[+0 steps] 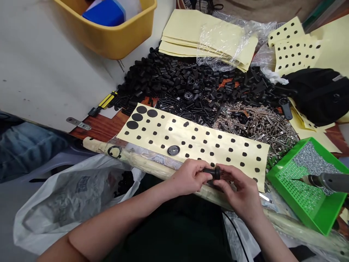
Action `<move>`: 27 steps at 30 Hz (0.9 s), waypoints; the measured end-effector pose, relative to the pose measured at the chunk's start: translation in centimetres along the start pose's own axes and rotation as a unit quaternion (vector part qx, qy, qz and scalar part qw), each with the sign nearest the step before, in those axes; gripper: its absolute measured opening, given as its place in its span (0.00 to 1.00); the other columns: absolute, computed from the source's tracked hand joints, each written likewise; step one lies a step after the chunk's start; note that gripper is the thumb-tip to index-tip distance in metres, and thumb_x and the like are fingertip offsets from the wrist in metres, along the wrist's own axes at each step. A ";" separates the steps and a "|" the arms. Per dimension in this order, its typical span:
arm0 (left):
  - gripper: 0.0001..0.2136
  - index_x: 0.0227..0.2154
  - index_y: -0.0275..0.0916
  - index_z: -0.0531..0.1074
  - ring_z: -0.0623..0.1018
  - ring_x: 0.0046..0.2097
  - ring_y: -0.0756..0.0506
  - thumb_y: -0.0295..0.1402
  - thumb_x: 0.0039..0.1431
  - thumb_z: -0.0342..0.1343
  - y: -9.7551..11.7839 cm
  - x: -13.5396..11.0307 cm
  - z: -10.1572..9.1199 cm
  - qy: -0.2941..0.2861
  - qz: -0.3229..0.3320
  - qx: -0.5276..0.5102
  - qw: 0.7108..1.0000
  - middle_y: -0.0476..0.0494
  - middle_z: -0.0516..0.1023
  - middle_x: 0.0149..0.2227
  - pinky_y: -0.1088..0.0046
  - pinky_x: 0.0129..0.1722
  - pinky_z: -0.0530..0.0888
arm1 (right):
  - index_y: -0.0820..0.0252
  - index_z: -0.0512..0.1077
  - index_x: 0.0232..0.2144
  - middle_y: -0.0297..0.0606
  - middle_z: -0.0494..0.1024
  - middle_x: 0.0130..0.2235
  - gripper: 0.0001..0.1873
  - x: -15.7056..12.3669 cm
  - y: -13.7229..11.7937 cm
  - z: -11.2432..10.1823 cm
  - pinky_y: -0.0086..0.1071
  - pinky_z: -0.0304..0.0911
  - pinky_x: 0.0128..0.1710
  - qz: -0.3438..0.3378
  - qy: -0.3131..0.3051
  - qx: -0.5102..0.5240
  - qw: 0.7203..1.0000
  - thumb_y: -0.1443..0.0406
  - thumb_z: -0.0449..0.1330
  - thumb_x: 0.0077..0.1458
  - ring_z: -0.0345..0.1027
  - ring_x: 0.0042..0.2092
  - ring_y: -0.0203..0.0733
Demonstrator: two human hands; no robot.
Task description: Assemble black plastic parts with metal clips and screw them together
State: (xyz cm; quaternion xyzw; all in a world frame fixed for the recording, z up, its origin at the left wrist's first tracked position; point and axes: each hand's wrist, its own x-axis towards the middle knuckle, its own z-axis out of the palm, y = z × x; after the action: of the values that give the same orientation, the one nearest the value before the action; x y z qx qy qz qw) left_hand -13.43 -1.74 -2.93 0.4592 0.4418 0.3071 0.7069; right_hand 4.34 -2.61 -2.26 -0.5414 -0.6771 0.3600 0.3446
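My left hand and my right hand together pinch a small black plastic cylindrical part just below the near edge of a cream sheet printed with black dots. Its flanged end points toward my left hand, and my fingers hide part of it. A round dark disc with a metal centre lies on the sheet, beyond my hands. A heap of black plastic parts spreads behind the sheet, and a heap of silver metal clips lies to its right.
A green perforated tray holding small screws sits to my right, with a power screwdriver over it. A yellow bin, stacked cream sheets in plastic film, a black bag and a white plastic bag surround the work.
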 end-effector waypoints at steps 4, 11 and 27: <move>0.03 0.27 0.34 0.70 0.65 0.15 0.56 0.28 0.51 0.53 0.3 0.1 -0.6 -0.037 -0.021 -0.056 0.998 0.55 0.66 0.17 0.80 0.16 0.61 | 0.56 0.74 0.42 0.41 0.81 0.36 0.13 0.2 -0.5 -0.1 0.35 0.74 0.36 -0.134 0.008 -0.103 0.986 0.67 0.61 0.52 0.76 0.33 0.42; 0.05 0.28 0.34 0.69 0.64 0.16 0.56 0.31 0.54 0.53 0.5 -0.3 -0.6 -0.034 -0.007 -0.113 0.993 0.55 0.65 0.16 0.81 0.17 0.57 | 0.56 0.74 0.47 0.41 0.81 0.40 0.18 1.0 -1.2 -0.8 0.35 0.75 0.37 -0.092 -0.033 -0.048 0.994 0.66 0.64 0.51 0.76 0.35 0.42; 0.07 0.31 0.35 0.71 0.72 0.31 0.48 0.25 0.55 0.48 -0.8 -1.1 1.1 0.091 0.165 0.147 0.971 0.45 0.74 0.29 0.74 0.31 0.66 | 0.60 0.77 0.35 0.40 0.82 0.29 0.17 0.6 -1.2 -0.4 0.34 0.76 0.31 0.127 -0.067 0.097 0.985 0.56 0.67 0.45 0.77 0.29 0.43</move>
State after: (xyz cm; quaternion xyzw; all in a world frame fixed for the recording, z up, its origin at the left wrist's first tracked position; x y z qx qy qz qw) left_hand -12.91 -3.34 -3.05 0.5952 0.4625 0.3919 0.5276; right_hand 3.98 -2.14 -1.01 -0.5616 -0.5861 0.5004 0.3009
